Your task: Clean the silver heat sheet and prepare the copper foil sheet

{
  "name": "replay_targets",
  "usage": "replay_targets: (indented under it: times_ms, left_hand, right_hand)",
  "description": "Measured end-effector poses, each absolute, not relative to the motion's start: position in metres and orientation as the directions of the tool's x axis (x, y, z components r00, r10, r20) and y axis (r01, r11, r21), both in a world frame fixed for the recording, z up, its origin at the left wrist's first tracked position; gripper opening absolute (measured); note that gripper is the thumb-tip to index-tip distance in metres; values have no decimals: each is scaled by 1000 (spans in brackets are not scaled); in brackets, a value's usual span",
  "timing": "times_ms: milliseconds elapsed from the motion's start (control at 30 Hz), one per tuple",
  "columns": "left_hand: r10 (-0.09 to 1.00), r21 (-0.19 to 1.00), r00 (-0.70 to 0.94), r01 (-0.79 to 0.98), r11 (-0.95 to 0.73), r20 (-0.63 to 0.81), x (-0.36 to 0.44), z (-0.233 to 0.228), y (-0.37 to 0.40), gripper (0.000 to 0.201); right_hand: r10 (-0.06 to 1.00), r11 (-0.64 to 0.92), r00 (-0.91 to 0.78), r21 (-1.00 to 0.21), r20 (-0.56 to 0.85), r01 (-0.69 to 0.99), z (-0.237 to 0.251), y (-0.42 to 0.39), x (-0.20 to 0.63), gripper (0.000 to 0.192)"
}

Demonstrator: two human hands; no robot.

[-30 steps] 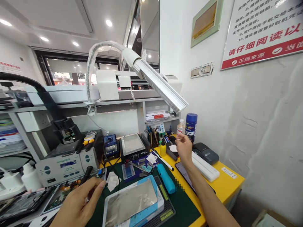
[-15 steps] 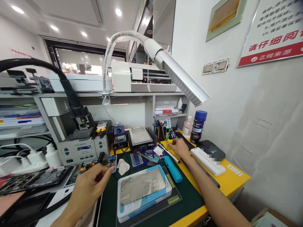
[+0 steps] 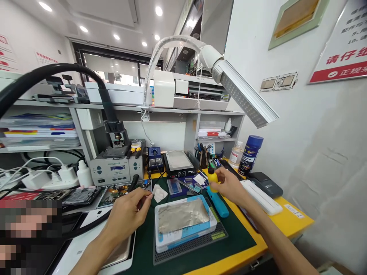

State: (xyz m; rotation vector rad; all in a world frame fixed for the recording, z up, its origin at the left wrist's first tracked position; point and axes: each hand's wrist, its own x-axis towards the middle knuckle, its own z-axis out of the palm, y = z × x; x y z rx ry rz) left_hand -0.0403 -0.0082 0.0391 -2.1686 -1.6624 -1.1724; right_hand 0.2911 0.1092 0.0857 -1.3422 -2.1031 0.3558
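1. Fingers of the right hand wrap a small yellow bottle, upright so nothing drips, over the desk's back edge.
2. Left hand pinches something thin (can't tell what) at the green mat's left edge.
3. Foil-topped tray sits mid-mat between both hands, easy reach.

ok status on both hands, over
Right hand fingers closed on small yellow bottle, lifted above green mat. Left hand pinching thin tool, unclear. Foil-covered tray between hands, untouched.
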Motion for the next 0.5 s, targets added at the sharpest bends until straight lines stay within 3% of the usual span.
replay_targets:
  times_ms: [133,333,500]
  left_hand:
    - [751,317,74,876,-364,656,-39,40,-10,21]
    - [745,311,79,875,-370,662,-38,42,-13,21]
    - [733,304,70,880,-364,677,-39,43,-12,20]
  right_hand:
    - [828,556,-512,-459,231,692,101,53,292,15]
    - [762,643,-632,-269,139,717,118,25,282,30]
    - [700,713,-711,-111,64,692,124,27,264,27]
